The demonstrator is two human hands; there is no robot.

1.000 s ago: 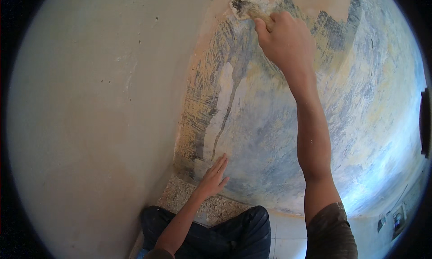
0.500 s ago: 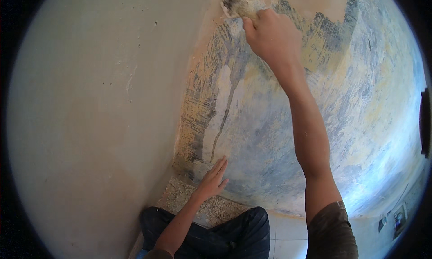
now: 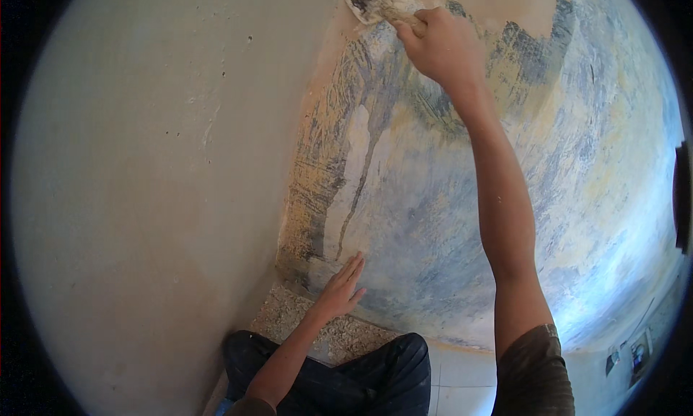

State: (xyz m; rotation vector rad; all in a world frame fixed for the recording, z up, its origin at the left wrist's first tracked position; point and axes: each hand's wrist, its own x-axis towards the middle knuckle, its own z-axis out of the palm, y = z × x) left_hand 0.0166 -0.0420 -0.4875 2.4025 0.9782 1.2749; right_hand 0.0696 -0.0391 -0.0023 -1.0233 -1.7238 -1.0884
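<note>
My right hand (image 3: pixel 446 49) is closed around the handle of a scraper (image 3: pixel 390 10). The scraper's blade, smeared dark and pale, lies at the upper left edge of the scraped wall (image 3: pixel 433 206), close to the corner. This wall is patchy grey, white and ochre, with a dark wet-looking streak running down its left part. Low on the same wall, near the streak's lower end, my left hand (image 3: pixel 341 289) rests with its fingers stretched out and nothing in it.
A plain beige wall (image 3: pixel 144 170) with small pits meets the scraped one at a corner on the left. Crumbled debris (image 3: pixel 350 338) covers the floor by my bent legs (image 3: pixel 390 376). Pale floor tiles (image 3: pixel 462 376) show at the lower right. A dark object (image 3: pixel 681 199) stands at the far right rim.
The scraper and my right hand have shifted slightly, the blade moving left toward the corner and showing more of its edge. My left hand has stayed in place.
</note>
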